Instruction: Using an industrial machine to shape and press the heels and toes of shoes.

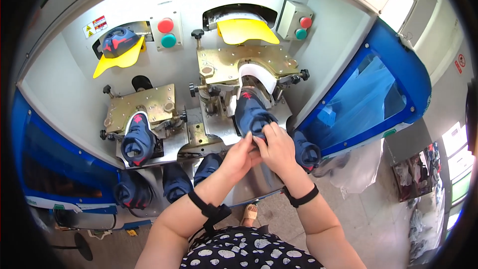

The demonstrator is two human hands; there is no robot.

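A navy shoe upper point(251, 112) with a small red mark on its tongue sits toe-first in the right-hand clamp of the machine, its collar towards me. My left hand point(240, 157) pinches the heel end of this upper from the left and below. On the other side, my right hand point(277, 148) grips the collar and heel edge, its fingers bent over the rim. The two hands nearly meet at the heel, and they hide part of it. A curved white pad point(258, 77) surrounds the toe area, under a brass-coloured plate point(224, 62).
Another navy upper point(137, 142) sits in the left clamp. One more point(119, 41) rests over a yellow flap point(119, 62). Several uppers point(177, 182) lie along the front ledge. Red and green buttons point(168, 40) are on the back wall. A blue-framed side panel point(368, 94) stands at right.
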